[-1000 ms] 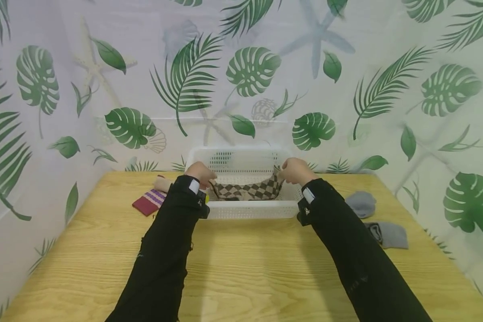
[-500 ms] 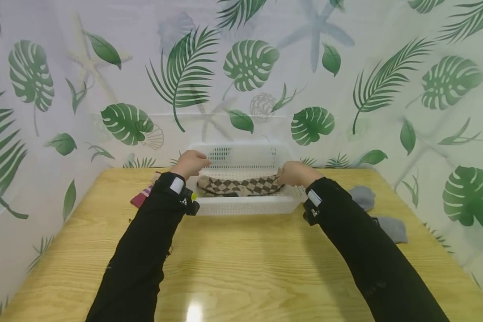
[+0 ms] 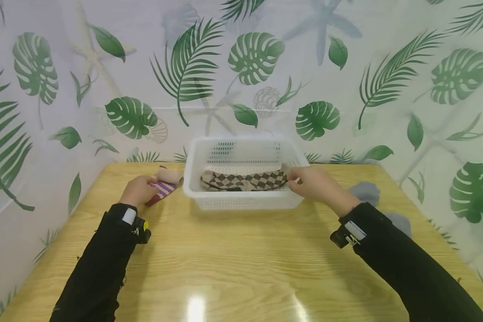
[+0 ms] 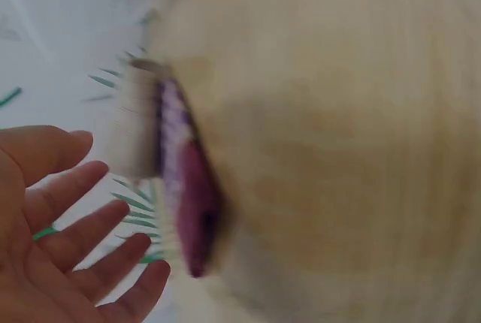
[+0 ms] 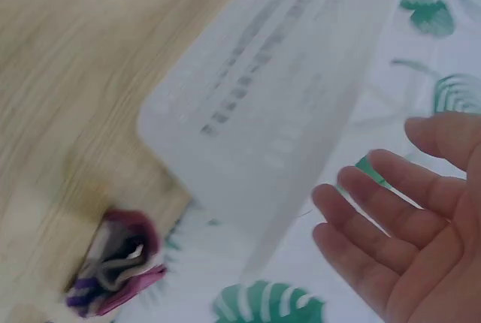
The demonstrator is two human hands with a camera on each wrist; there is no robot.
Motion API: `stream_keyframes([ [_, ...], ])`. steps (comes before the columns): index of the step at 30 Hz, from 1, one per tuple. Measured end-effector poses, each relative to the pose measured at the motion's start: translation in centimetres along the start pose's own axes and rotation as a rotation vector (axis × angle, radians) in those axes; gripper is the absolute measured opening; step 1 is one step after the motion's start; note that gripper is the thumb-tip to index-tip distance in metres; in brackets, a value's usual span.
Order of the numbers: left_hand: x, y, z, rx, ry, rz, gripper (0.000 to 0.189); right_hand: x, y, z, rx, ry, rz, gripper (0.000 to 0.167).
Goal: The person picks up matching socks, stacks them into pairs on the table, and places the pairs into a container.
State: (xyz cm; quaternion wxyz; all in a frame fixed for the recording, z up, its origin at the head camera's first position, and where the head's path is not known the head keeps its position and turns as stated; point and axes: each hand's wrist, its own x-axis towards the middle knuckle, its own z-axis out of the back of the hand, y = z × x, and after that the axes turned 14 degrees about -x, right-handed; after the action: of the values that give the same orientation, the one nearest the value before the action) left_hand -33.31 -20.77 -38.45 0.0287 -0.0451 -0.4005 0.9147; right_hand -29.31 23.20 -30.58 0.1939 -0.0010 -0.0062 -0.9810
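Note:
A white perforated plastic basket (image 3: 247,204) stands at the back of the table, with brown-and-beige checkered socks (image 3: 245,181) lying lengthwise inside. Beyond its left end is a folded sock bundle (image 3: 166,188), purple-striped and maroon with a beige roll. My left hand (image 3: 139,191) is close beside this bundle; the left wrist view shows its fingers spread and holding nothing, the bundle (image 4: 197,203) just past them. My right hand (image 3: 311,182) is at the basket's right rim, overlapping it in the head view. Its fingers are loosely extended in the right wrist view, nothing between them.
To the right on the wooden table (image 3: 241,259) lie a bunched grey sock (image 3: 365,192) and a folded grey one (image 3: 400,222), partly behind the right forearm. A leaf-patterned sheet (image 3: 265,112) rises close behind the basket and along both sides.
The checkered socks, earlier held up by both hands, now lie in the basket. My left hand let go and moved left to the striped bundle; my right hand let go and drew slightly right.

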Motion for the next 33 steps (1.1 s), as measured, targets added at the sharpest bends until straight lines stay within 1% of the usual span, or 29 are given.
stream_keyframes([
  [1, 0.0, 0.8, -0.2, 0.028, 0.000, -0.004, 0.044, -0.4, 0.4, 0.1, 0.005, 0.000, 0.014, 0.027],
  [3, 0.0, 2.1, -0.8, 0.055, -0.004, -0.008, 0.043, -1.2, 1.1, 0.3, 0.014, 0.000, 0.040, 0.026],
  [5, 0.2, 2.9, -1.4, 0.060, -0.011, -0.014, 0.042, -1.9, 1.8, 0.4, 0.030, 0.003, 0.067, 0.026],
  [7, 0.3, 3.3, -1.9, 0.096, -0.036, -0.018, 0.037, -2.4, 2.5, 0.4, 0.040, 0.006, 0.096, 0.025],
  [10, 0.2, 3.3, -2.4, 0.194, -0.065, -0.018, 0.027, -3.2, 3.8, 0.3, 0.026, -0.003, 0.174, 0.022],
  [13, -0.2, 2.9, -2.6, 0.294, -0.083, -0.040, 0.017, -4.3, 5.0, 0.0, -0.001, 0.003, 0.259, 0.020],
  [16, -0.8, 2.3, -3.1, 0.333, -0.080, -0.078, 0.014, -5.2, 6.2, -0.3, -0.026, 0.021, 0.346, 0.019],
  [17, -1.1, 2.0, -3.3, 0.346, -0.072, -0.103, 0.016, -5.5, 6.4, -0.4, -0.028, 0.034, 0.365, 0.019],
  [20, -2.1, 0.6, -4.5, 0.405, -0.024, -0.183, 0.028, -6.0, 6.9, -0.8, -0.053, 0.056, 0.406, 0.020],
  [23, -3.9, -1.6, -6.1, 0.452, 0.054, -0.246, 0.033, -6.2, 7.1, -1.4, -0.074, 0.060, 0.429, 0.019],
  [24, -4.7, -2.4, -6.7, 0.450, 0.064, -0.272, 0.032, -6.1, 7.1, -1.6, -0.082, 0.062, 0.434, 0.019],
  [26, -6.3, -4.3, -8.0, 0.431, 0.123, -0.278, 0.026, -6.1, 7.2, -2.0, -0.086, 0.075, 0.439, 0.019],
  [27, -7.2, -5.3, -8.7, 0.402, 0.157, -0.278, 0.024, -6.0, 7.3, -2.3, -0.089, 0.083, 0.439, 0.019],
  [30, -9.3, -7.8, -10.8, 0.374, 0.257, -0.294, 0.025, -5.9, 7.7, -2.9, -0.084, 0.129, 0.431, 0.022],
  [31, -9.7, -8.6, -11.5, 0.374, 0.311, -0.281, 0.027, -5.9, 7.8, -3.1, -0.083, 0.141, 0.429, 0.022],
  [33, -10.4, -9.8, -12.6, 0.385, 0.385, -0.313, 0.032, -5.8, 8.1, -3.6, -0.091, 0.144, 0.427, 0.022],
])
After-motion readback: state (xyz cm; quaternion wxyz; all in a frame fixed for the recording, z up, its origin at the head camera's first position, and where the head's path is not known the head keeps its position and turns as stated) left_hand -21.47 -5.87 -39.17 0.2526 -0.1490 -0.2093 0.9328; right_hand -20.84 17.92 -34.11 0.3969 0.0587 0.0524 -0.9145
